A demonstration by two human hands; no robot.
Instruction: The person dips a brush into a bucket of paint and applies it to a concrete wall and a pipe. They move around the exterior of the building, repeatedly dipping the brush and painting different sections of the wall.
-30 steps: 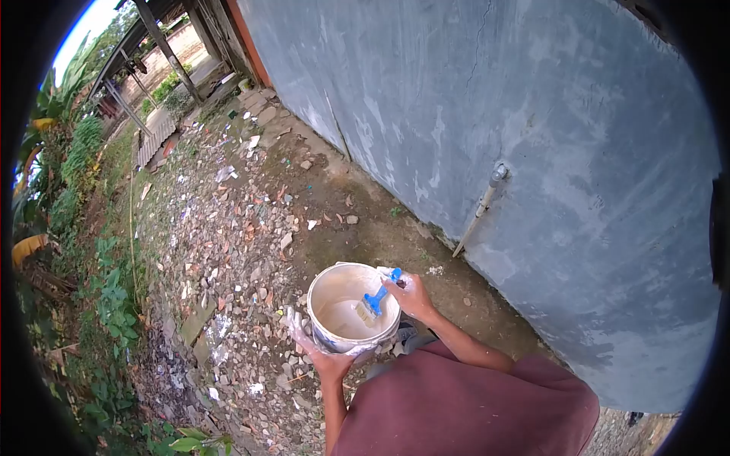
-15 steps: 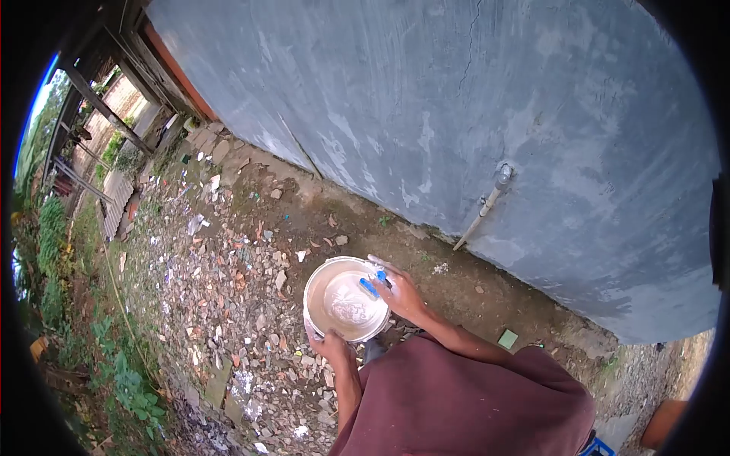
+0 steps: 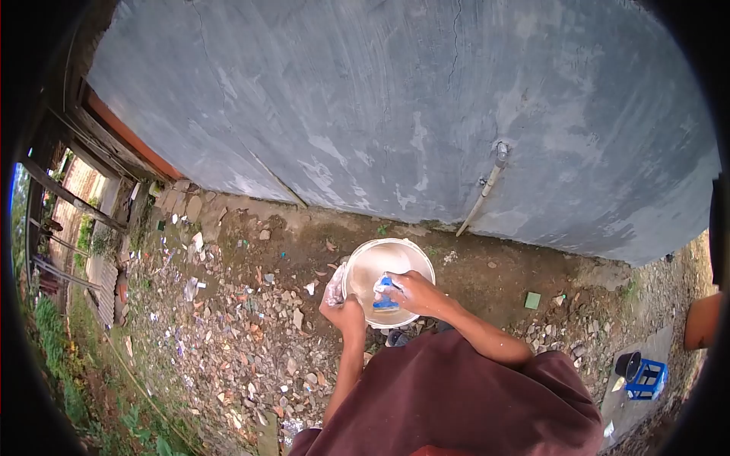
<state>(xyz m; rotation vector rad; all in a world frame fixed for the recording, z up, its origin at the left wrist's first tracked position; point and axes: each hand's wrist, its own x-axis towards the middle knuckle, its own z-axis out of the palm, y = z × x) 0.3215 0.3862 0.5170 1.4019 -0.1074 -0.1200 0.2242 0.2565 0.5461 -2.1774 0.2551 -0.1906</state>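
Observation:
A round whitish bucket (image 3: 427, 267) is held in front of my body, above the ground, with pale paste smeared inside. My left hand (image 3: 342, 305), streaked with white, grips its left side at the rim. My right hand (image 3: 411, 292) reaches over the right rim into the bucket. Its fingers are closed round a blue scraper-like tool (image 3: 385, 302), whose wide flat end points down toward the bucket's inside. White residue coats those fingers too. The tool's exact kind and the bucket's bottom are partly hidden.
A grey plastered wall (image 3: 365, 114) with lighter patches rises ahead. A pipe (image 3: 483, 194) slants from it to the ground. Broken stones (image 3: 228, 349) cover the left ground. A blue stool (image 3: 646, 380) and a black pail (image 3: 628, 365) stand at right.
The bucket has shifted right in view as the camera turned. My right hand has moved further inside it with the blue tool, now pointing downward. My left hand has moved up the bucket's left side.

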